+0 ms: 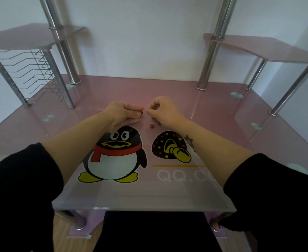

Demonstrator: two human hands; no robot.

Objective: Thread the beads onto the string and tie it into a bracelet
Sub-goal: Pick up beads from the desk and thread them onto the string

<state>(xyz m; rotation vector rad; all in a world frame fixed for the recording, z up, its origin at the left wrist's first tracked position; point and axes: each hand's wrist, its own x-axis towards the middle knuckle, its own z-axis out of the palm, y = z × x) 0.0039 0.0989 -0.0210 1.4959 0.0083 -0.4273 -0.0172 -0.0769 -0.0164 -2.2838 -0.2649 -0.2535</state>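
Observation:
My left hand [122, 113] rests on the pink glass desk [213, 113] and pinches a small dark red bead [141, 112] between thumb and forefinger. A few centimetres to its right, my right hand [163, 110] has its thumb and forefinger pinched together, pointing at the bead. The string is too thin to see, so I cannot tell whether those fingers hold it. Several loose red beads [154, 122] lie on the glass just below and between the two hands, some partly hidden by my right wrist.
A penguin picture [116, 155] and a dark spotted picture [169, 146] are printed on the desk nearer to me. Chrome posts [208, 57] carry pink side shelves [269, 50], and a wire rack [31, 73] stands at the back left.

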